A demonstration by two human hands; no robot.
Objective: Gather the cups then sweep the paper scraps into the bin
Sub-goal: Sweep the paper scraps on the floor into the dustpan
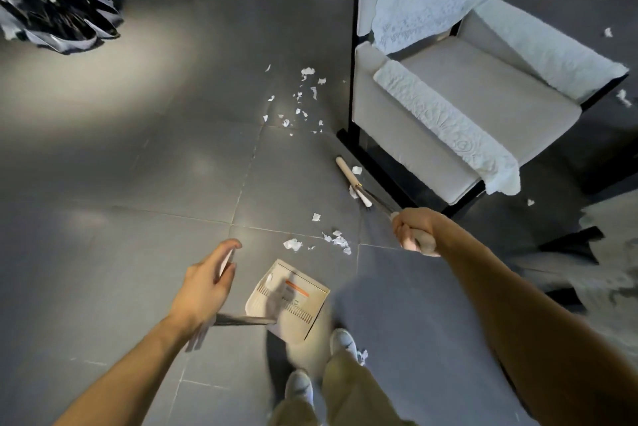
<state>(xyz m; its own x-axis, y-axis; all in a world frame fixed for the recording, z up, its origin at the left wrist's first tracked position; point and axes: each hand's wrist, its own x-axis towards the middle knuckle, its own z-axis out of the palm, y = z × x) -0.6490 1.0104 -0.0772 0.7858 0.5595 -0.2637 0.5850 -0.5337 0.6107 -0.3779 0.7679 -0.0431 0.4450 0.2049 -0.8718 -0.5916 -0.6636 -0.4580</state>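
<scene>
Grey tiled floor (pixel 121 184), armchair (pixel 448 121) right. Dustpan (pixel 293 301) by the feet; left hand (pixel 203 287) fingers curl round its grip. Right hand (pixel 412 230) fingers wrap the broom (pixel 345 170) handle, the right place to hold it. Paper scraps (pixel 336 240) between them: featherlight, likely scatter, so short strokes.

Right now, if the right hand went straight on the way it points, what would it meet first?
Probably the broom head, low by the armchair's base, along the handle the right hand grips; depth is unclear.
</scene>
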